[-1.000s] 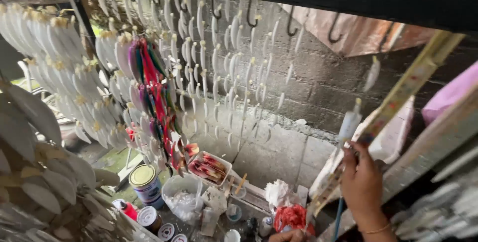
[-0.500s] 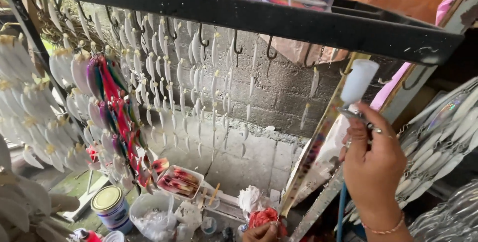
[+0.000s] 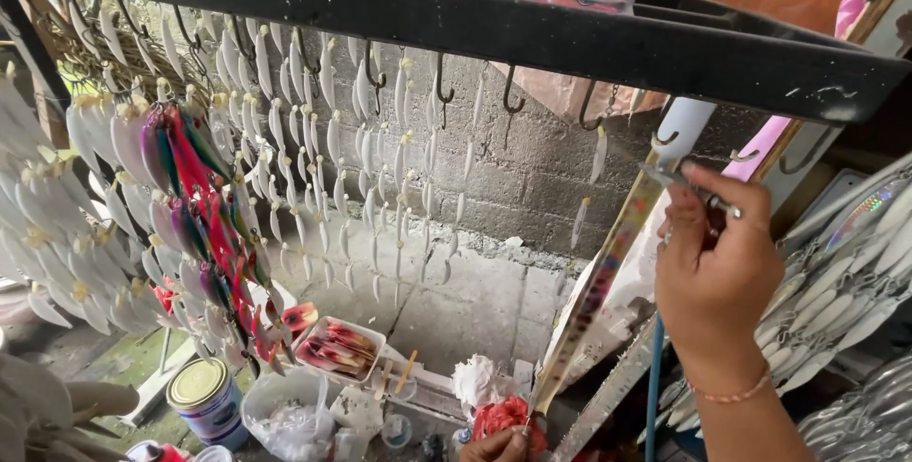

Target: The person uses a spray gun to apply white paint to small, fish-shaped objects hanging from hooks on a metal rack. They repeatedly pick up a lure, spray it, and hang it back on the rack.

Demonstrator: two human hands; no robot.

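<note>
Our right hand [image 3: 714, 277] gripped a thin metal tool [image 3: 692, 188], raised just beneath the black bar [image 3: 532, 30] beside a white lure [image 3: 681, 128] on a hook. Our left hand [image 3: 499, 445], low down, closed on a red rag [image 3: 505, 416]. Between them a long speckled strip [image 3: 597, 289] leaned. Rows of white lures [image 3: 285, 120] crowded the wall, coloured ones [image 3: 195, 206] at left. Below, a tray [image 3: 338, 349] held painted lures beside a paint can [image 3: 201, 397].
</note>
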